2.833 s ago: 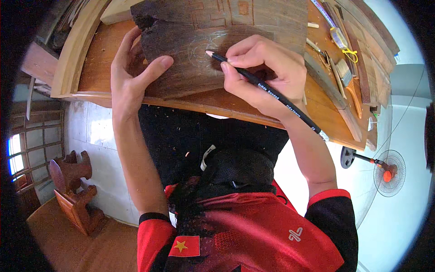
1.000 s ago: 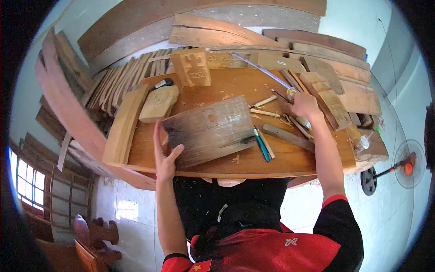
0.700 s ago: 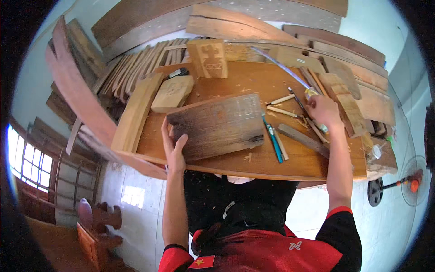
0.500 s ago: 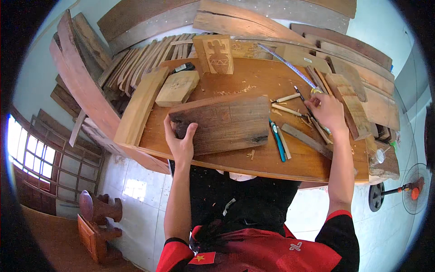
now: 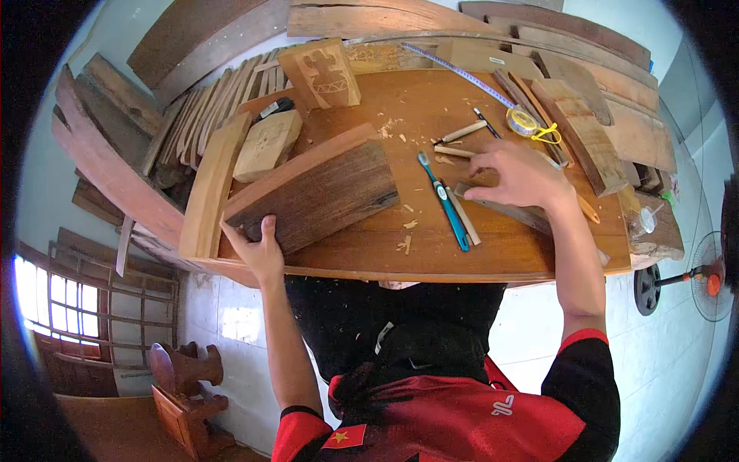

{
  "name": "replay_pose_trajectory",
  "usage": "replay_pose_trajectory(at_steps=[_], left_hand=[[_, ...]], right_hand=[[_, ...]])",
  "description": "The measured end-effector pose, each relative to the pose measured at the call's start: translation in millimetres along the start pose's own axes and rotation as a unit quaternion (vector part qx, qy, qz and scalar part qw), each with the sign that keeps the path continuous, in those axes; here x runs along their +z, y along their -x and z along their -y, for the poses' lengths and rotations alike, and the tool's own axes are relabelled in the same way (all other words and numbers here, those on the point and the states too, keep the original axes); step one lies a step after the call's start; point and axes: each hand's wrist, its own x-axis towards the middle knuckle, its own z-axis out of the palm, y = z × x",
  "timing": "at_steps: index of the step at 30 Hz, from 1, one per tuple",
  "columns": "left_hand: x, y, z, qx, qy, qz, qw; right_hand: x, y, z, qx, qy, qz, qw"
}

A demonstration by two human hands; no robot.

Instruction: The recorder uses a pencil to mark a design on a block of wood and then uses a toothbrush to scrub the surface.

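Note:
A thick dark-brown wooden board (image 5: 327, 189) is tilted up off the table at the left of centre. My left hand (image 5: 258, 250) grips its lower left corner, with the thumb on the broad face. Over the tools at the right hovers my right hand (image 5: 523, 173), fingers curved and apart from the thumb, nothing visible between them. Beneath and around it lie wooden-handled carving tools (image 5: 462, 132) and a flat grey-brown strip (image 5: 512, 209). A teal toothbrush (image 5: 446, 204) rests to its left. Beyond it is a tape measure (image 5: 523, 122) with its blade pulled out.
A carved wooden block (image 5: 323, 75) stands at the back, near a pale block (image 5: 268, 146) and a long plank (image 5: 212, 189) on the left. Another thick plank (image 5: 581, 135) borders the right side. Shavings dot the wooden table (image 5: 377, 254). A fan (image 5: 708, 285) stands beyond at right.
My right hand has left the tape measure and come left and nearer, above the tools. The board in my left hand has swung left, its right end now raised. The view has shifted.

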Motion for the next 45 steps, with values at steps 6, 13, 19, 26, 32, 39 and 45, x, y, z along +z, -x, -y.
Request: replay_pose_trajectory(at_steps=[6,13,19,26,32,39,45], left_hand=[[-14.1,8.2,4.5,0.002,0.075,0.04,0.996],[-16.1,16.2,-9.0,-0.035,0.093,0.072,0.992],[-19.5,26.2,-9.3,-0.054,-0.031,0.065,0.996],[-20.1,40.0,-33.8,-0.074,0.069,0.076,0.992],[-20.7,53.7,-32.3,-0.101,0.068,0.063,0.991],[-9.8,51.5,-58.2,-0.107,0.024,0.015,0.994],[-3.4,35.3,-43.5,-0.04,0.085,-0.027,0.995]], right_hand=[[-2.1,-9.6,10.7,0.055,-0.025,0.123,0.991],[10.7,-6.5,3.1,0.037,-0.005,0.036,0.999],[4.5,1.8,22.6,0.048,0.024,-0.009,0.999],[15.9,-12.3,25.0,-0.057,0.019,-0.047,0.997],[3.6,-12.4,14.3,-0.008,0.045,-0.081,0.996],[3.4,-7.6,1.1,-0.006,-0.027,-0.059,0.998],[52.2,-23.6,48.1,-0.082,0.083,-0.072,0.991]])
